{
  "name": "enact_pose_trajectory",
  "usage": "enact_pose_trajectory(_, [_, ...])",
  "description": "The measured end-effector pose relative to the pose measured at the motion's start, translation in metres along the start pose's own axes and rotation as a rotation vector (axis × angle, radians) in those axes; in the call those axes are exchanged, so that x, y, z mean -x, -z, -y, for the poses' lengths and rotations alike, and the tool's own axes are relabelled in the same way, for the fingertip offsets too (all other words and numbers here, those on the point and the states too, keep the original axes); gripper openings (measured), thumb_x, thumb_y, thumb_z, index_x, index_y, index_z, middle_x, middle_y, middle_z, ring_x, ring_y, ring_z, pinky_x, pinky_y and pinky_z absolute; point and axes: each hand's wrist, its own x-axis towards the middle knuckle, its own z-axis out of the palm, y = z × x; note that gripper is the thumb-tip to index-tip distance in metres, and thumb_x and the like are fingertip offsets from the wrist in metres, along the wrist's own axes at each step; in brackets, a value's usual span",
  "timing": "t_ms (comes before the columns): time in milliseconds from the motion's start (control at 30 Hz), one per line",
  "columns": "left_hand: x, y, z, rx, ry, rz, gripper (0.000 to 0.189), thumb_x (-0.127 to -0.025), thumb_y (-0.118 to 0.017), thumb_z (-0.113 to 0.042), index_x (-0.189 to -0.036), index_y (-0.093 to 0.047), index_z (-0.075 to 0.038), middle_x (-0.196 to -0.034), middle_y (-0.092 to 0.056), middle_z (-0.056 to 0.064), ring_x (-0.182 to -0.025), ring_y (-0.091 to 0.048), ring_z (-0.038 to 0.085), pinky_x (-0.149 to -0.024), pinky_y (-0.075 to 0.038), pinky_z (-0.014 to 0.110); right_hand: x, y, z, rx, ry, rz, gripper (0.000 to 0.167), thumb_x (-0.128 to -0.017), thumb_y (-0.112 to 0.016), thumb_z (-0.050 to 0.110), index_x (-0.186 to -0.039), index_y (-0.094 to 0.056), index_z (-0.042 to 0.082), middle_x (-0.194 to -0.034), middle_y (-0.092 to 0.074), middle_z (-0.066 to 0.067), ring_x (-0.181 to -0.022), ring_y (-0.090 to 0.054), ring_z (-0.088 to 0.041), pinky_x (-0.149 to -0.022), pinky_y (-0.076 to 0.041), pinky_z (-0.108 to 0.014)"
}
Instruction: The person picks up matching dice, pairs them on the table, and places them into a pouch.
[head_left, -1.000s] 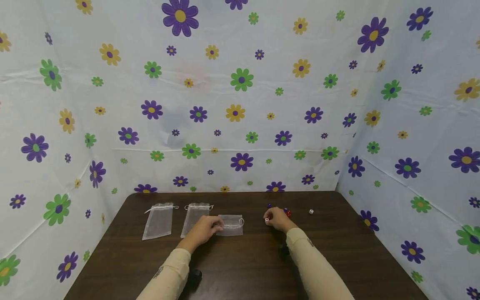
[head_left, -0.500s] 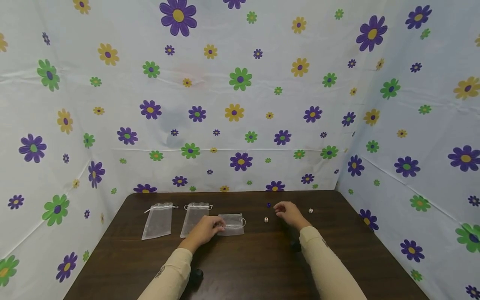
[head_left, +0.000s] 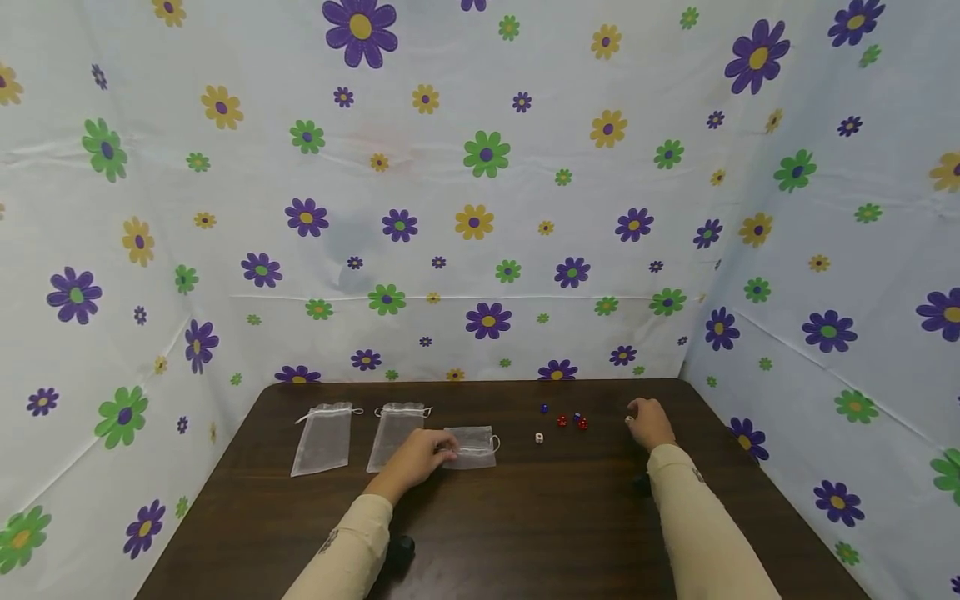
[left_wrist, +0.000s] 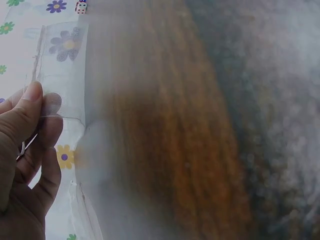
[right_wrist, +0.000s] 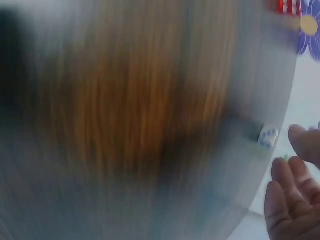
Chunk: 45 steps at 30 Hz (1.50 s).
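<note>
- We see the rightmost sheer bag [head_left: 474, 457] lying on the dark table [head_left: 517, 525], its edge pinched between thumb and finger of the left hand [head_left: 412, 458]; if that pinch slips, we think the thin fabric could slide or fold, being so light.
- We judge the pale die [right_wrist: 268, 136] by the right hand [head_left: 651, 423] easy to lose; an off-centre fingertip could roll it away, its small size leaving little to grasp.
- We also mind the white die [head_left: 539, 438], red die [head_left: 562, 421] and blue die [head_left: 544, 408] between the hands; a low leftward sweep could scatter them.
- We find the hands well apart, both forearms reaching forward; the left fingers point rightward to the bag, while the right thumb and fingertips stand apart beside the pale die; the right wrist view is blurred, so we cannot tell if they touch it.
</note>
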Motion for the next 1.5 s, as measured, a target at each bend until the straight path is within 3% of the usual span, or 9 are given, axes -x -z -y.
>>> enact_pose_trajectory(167, [0.0,0.0,-0.001,0.007,0.021,-0.002,0.004,-0.09,-0.076,-0.013,-0.093,-0.074,-0.014,-0.088,-0.073,-0.004,-0.076,-0.063,0.006,-0.07,-0.054,0.031,-0.008,0.004,-0.014,0.075,0.01,0.067,0.038,-0.094,-0.067,0.005,-0.121,-0.057,-0.02,-0.121,-0.054,-0.041,-0.119,-0.05,-0.057,-0.101,-0.041,-0.064])
enact_pose_trajectory(400, [0.0,-0.003,0.001,0.003,0.007,-0.006,0.005,-0.09,-0.076,-0.013,-0.093,-0.074,-0.016,-0.089,-0.073,-0.004,-0.079,-0.065,0.008,-0.072,-0.055,0.031,-0.011,0.007,-0.019,0.099,-0.018,0.132,0.036,-0.093,-0.067,0.003,-0.124,-0.059,-0.014,-0.121,-0.061,-0.035,-0.113,-0.057,-0.052,-0.096,-0.045,-0.062])
enact_pose_trajectory(667, [-0.001,-0.003,0.002,0.012,-0.006,-0.021,0.005,-0.088,-0.078,-0.012,-0.09,-0.074,-0.015,-0.087,-0.073,-0.005,-0.078,-0.065,0.009,-0.072,-0.055,0.031,-0.005,0.007,-0.017,0.101,-0.042,0.122,0.017,-0.096,-0.063,0.003,-0.109,-0.067,-0.007,-0.106,-0.068,-0.027,-0.094,-0.065,-0.04,-0.081,-0.052,-0.057])
enact_pose_trajectory(767, [0.0,-0.002,0.002,0.006,-0.013,-0.026,0.005,-0.088,-0.077,-0.012,-0.09,-0.073,-0.015,-0.086,-0.073,-0.004,-0.077,-0.065,0.009,-0.071,-0.054,0.031,-0.004,0.006,-0.015,0.088,-0.033,0.107,0.012,-0.094,-0.063,0.0,-0.103,-0.068,-0.007,-0.103,-0.068,-0.027,-0.092,-0.065,-0.04,-0.08,-0.051,-0.057])
enact_pose_trajectory(1000, [0.003,-0.001,0.002,0.006,0.001,-0.023,0.004,-0.089,-0.077,-0.013,-0.091,-0.074,-0.014,-0.087,-0.073,-0.004,-0.078,-0.066,0.01,-0.07,-0.054,0.031,-0.003,0.002,-0.009,0.065,-0.012,0.12,0.013,-0.095,-0.062,-0.003,-0.104,-0.068,-0.01,-0.101,-0.068,-0.026,-0.091,-0.064,-0.037,-0.083,-0.051,-0.055])
enact_pose_trajectory(1167, [0.006,-0.001,0.003,0.013,0.01,-0.012,0.005,-0.089,-0.076,-0.012,-0.092,-0.074,-0.015,-0.087,-0.073,-0.005,-0.077,-0.064,0.008,-0.07,-0.054,0.03,-0.006,-0.002,0.001,0.014,0.04,0.059,0.013,-0.094,-0.063,-0.004,-0.104,-0.068,-0.009,-0.099,-0.069,-0.024,-0.089,-0.064,-0.035,-0.083,-0.052,-0.054])
enact_pose_trajectory(1300, [0.008,0.0,0.004,0.014,0.001,-0.016,0.005,-0.089,-0.076,-0.013,-0.092,-0.074,-0.015,-0.087,-0.072,-0.005,-0.077,-0.064,0.008,-0.07,-0.054,0.03,-0.009,-0.005,0.021,-0.047,0.136,0.011,0.014,-0.094,-0.064,-0.003,-0.105,-0.068,-0.009,-0.097,-0.068,-0.021,-0.088,-0.063,-0.035,-0.081,-0.052,-0.053])
enact_pose_trajectory(1500, [0.009,0.002,0.005,0.016,0.014,-0.016,0.006,-0.089,-0.077,-0.015,-0.092,-0.073,-0.012,-0.086,-0.072,-0.005,-0.075,-0.063,0.008,-0.069,-0.053,0.03,-0.011,-0.018,0.054,-0.082,0.287,0.088,0.013,-0.094,-0.068,-0.001,-0.106,-0.07,-0.004,-0.096,-0.069,-0.013,-0.086,-0.063,-0.027,-0.077,-0.054,-0.046])
